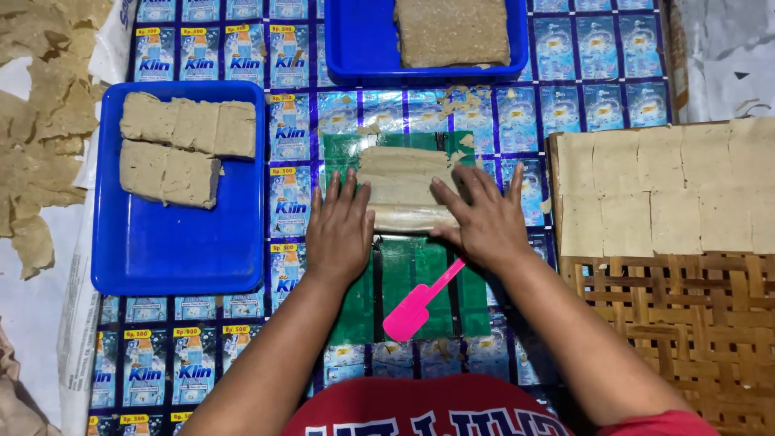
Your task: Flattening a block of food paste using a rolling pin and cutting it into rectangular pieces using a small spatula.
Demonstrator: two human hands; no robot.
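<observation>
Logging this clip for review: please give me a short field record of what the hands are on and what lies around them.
left hand: left hand flat, palm down, at the near left end of the beige dough slab
right hand: right hand flat, fingers spread, on the slab's near right end
work surface: green plastic sheet under the slab
tool: pink plastic spatula lying on the sheet, untouched
left side: blue plastic tray with two beige blocks
far side: second blue tray with one block
right side: woven bamboo rack carrying pale cut squares
</observation>
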